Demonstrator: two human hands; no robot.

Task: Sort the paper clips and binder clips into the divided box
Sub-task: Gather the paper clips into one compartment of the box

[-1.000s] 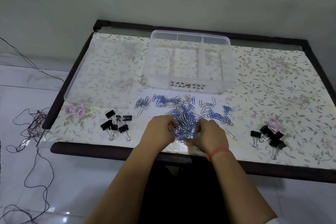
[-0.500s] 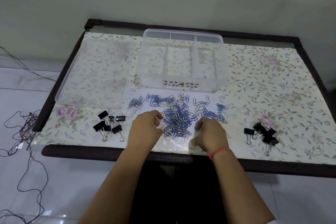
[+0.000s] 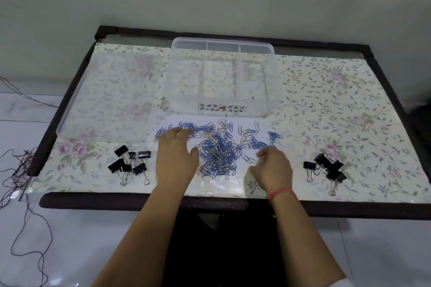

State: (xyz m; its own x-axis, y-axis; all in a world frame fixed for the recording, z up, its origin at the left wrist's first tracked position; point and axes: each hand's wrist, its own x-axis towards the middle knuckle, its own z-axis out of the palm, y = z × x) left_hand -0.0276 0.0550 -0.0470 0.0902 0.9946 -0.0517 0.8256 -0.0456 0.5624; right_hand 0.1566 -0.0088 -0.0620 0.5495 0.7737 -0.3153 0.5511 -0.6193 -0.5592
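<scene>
Your two bare forearms rise from the bottom of the frame to the near edge of the counter [image 3: 349,105], which is covered in a floral sheet. Your right hand [image 3: 274,171], a red string on its wrist, sits low and right of centre; its fingers [image 3: 263,154] are curled in narrow toward the thumb, and you cannot tell from the blur whether they pinch a clip. Your left hand [image 3: 176,158] lies left of centre, palm down, fingers spread wide and reaching up over the left fringe of the paper clips [image 3: 219,154].

Those clips, blue and silver mixed, lie in a loose heap between your hands at the middle of the frame, with strays scattered in a band above it. One cluster of black binder clips [image 3: 130,165] lies at the lower left of the counter, just left of your left hand. A second cluster [image 3: 326,168] lies at the lower right, beside your right hand but apart from it.

Above the paper clips, at centre, stands the clear box [image 3: 221,109], its dividers marking three compartments, all showing only the floral sheet through the bottom. To its left a clear lid [image 3: 105,95] lies flat. Dark cables [image 3: 21,170] trail on the floor at the far left.
</scene>
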